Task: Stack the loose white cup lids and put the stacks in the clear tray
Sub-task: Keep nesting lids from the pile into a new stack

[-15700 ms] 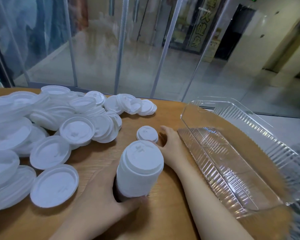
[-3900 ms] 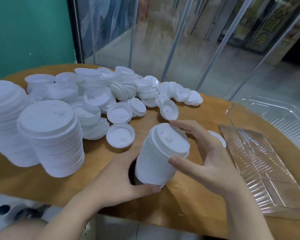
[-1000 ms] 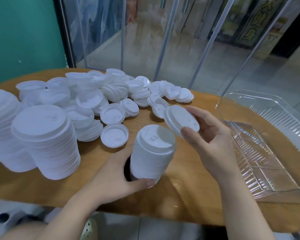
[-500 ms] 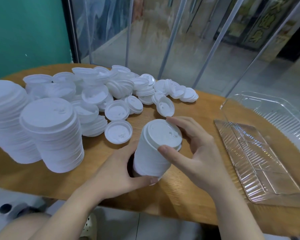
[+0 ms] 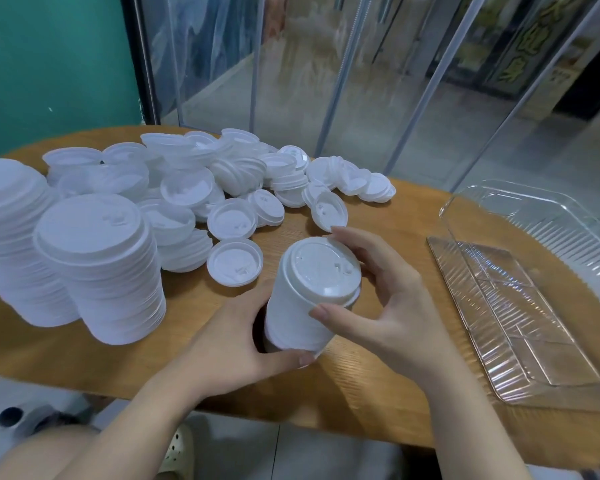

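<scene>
- The left hand (image 5: 238, 336) is gripping the lower side of the stack (image 5: 307, 299), fingers and thumb curled round it, and is propping it tilted on the table (image 5: 361, 386)
- The right hand (image 5: 378, 299) is pinching the stack's top lid (image 5: 321, 266) at the rim, thumb on the near edge and fingertips on the far edge
- The stack is sitting between the two hands near the table's front edge; its long axis is running from the base, down and toward the person, up and away to the top lid, which is facing up toward the camera
- The tray (image 5: 520, 306) is lying to the right of the stack, apart from it, holding no lids, its long axis running near to far; the right hand is the nearer one to it
- The loose lids (image 5: 232, 220) are lying beyond and left of the stack, within reach of either hand
- Two taller stacks (image 5: 97, 268) are standing at the left
</scene>
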Demonstrator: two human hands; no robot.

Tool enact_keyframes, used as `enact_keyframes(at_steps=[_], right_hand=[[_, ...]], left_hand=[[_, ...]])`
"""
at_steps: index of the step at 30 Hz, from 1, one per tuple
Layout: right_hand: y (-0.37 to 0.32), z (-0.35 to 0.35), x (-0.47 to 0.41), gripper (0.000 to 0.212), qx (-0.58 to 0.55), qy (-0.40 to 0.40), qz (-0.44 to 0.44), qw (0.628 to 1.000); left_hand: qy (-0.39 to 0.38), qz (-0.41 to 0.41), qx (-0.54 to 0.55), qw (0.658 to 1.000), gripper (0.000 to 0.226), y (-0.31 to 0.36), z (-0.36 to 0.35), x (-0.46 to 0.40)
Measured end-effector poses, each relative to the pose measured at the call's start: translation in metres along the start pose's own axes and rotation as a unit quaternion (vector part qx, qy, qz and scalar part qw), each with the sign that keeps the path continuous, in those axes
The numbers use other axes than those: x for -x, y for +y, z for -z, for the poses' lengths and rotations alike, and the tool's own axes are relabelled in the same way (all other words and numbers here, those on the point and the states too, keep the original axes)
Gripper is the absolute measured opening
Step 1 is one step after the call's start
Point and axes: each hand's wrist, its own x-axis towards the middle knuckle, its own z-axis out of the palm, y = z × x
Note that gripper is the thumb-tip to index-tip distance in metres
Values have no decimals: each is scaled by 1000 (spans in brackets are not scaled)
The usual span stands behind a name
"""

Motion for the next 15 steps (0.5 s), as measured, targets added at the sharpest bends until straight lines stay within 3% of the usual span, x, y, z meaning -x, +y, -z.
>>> enact_keyframes(at_steps=[5,9,12,15], right_hand=[[4,0,2,92,-36,-21,6,999],[15,10,5,97,-14,-66,-40,997],[28,17,9,83,40,-149,-110,982],[38,12,15,58,66,-158,-138,975]], left_hand=[[3,1,13,1000,70,3,1,0],[9,2,1,1000,80,4,1,4],[1,1,-33,999,85,3,0,7],[12,12,-66,998,81,1,1,11]])
